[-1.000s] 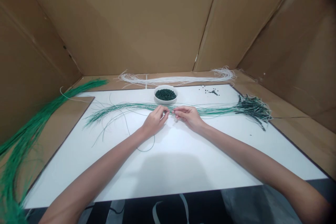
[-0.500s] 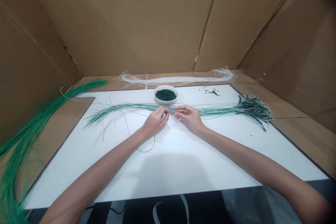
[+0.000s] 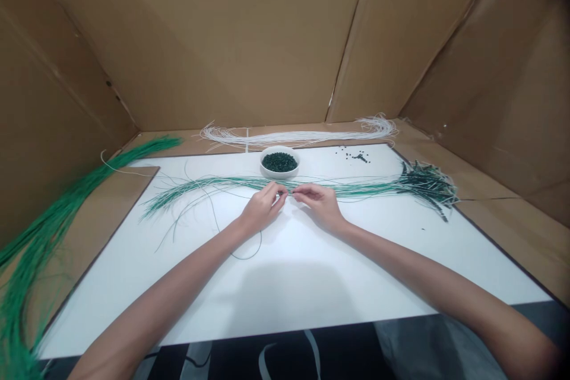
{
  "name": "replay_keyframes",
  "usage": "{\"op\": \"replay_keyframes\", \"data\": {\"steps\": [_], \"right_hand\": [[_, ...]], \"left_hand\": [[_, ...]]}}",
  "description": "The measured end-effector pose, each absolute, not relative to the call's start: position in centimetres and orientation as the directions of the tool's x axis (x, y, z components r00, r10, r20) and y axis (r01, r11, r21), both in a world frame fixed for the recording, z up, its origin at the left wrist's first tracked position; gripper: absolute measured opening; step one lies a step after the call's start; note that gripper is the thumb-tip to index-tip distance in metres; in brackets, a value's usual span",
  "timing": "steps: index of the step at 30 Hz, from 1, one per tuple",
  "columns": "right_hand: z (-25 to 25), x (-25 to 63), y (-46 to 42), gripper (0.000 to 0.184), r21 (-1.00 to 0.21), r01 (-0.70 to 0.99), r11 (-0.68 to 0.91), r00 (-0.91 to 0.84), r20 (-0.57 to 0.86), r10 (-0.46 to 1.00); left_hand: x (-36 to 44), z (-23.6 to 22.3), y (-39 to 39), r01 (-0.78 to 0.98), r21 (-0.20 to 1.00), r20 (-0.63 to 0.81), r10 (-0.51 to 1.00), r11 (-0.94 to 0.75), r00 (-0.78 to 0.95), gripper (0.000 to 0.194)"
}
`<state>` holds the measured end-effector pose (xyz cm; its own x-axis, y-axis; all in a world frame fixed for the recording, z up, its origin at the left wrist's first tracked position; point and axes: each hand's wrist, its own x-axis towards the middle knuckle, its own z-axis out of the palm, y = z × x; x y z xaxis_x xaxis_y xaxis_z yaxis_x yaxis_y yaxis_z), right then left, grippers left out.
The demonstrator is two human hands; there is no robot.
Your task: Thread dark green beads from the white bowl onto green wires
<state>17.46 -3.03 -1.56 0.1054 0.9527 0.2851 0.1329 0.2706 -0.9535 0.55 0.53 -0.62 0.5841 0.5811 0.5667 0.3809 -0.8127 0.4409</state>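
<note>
Pinching a thin green cord (image 3: 288, 192), the left hand (image 3: 262, 209) and right hand (image 3: 317, 202) almost meet, fingertips closed, over a long bundle of green cords (image 3: 365, 189) lying across a white board (image 3: 303, 291). A bowl of dark beads (image 3: 279, 162) sits at twelve o'clock, loose beads (image 3: 357, 157) at one, and white cords (image 3: 294, 138) beyond.
</note>
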Motion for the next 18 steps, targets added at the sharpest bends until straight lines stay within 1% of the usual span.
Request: {"op": "replay_keyframes", "data": {"steps": [7, 13, 18], "right_hand": [[-1.23, 17.48, -3.2, 0.013, -0.912, 0.219, 0.347, 0.057, 0.367, 0.928], [-1.39, 17.47, -3.12, 0.016, -0.932, 0.186, 0.31, 0.074, 0.328, 0.942], [-1.41, 17.5, -3.0, 0.015, -0.921, 0.199, 0.334, 0.064, 0.352, 0.934]], "left_hand": [[0.56, -0.56, 0.55, 0.388, 0.438, 0.556, 0.583, -0.811, 0.592, 0.011], [0.56, -0.66, 0.53, 0.382, 0.432, 0.559, 0.575, -0.817, 0.597, 0.012], [0.55, -0.6, 0.51, 0.381, 0.427, 0.555, 0.57, -0.82, 0.606, 0.013]]}}
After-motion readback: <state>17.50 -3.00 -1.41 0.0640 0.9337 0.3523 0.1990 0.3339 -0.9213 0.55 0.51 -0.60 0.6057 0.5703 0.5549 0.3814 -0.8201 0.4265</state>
